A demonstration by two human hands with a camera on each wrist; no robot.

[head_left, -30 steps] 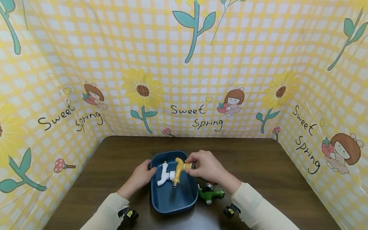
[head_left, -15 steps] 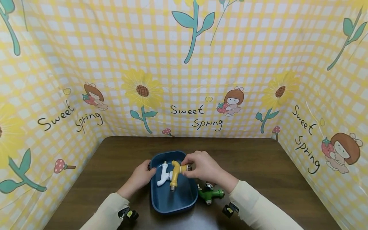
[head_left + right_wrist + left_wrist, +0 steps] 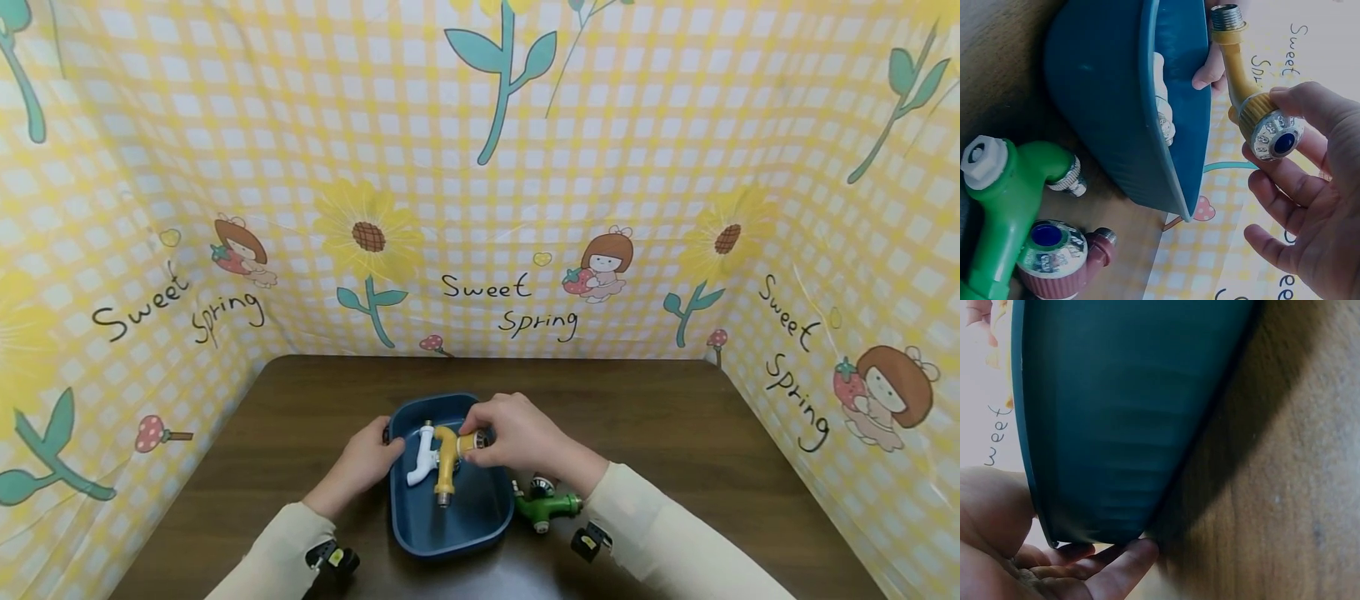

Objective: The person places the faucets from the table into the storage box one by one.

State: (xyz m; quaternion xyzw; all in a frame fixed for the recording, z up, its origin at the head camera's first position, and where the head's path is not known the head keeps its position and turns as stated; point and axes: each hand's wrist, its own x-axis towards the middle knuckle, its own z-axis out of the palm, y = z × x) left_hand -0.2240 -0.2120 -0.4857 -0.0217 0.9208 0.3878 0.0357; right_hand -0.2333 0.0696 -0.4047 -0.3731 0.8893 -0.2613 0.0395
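My right hand (image 3: pixel 517 437) pinches a yellow faucet (image 3: pixel 446 467) by its ribbed collar. In the right wrist view, thumb and fingers hold that collar (image 3: pixel 1260 112) behind a silver knob with a blue centre. The faucet hangs over a blue plastic basin (image 3: pixel 472 521), its threaded end pointing toward me. Inside the basin lies a white faucet (image 3: pixel 424 457), partly covered by the yellow one in the head view. At the basin's left side, my left hand (image 3: pixel 362 460) grips the rim, thumb inside; in the left wrist view, fingers (image 3: pixel 1116 575) curl under the outer wall.
Right of the basin, on the brown wooden table (image 3: pixel 637 417), lies a green faucet (image 3: pixel 551 505). Against it rests a reddish-brown faucet (image 3: pixel 1054 281) with a blue-centred knob. Yellow checked cloth (image 3: pixel 495 208) walls in the table at the back and both sides.
My right hand has carried the yellow faucet left and slightly down over the basin, now overlapping more of the white faucet. My left hand stays on the rim.
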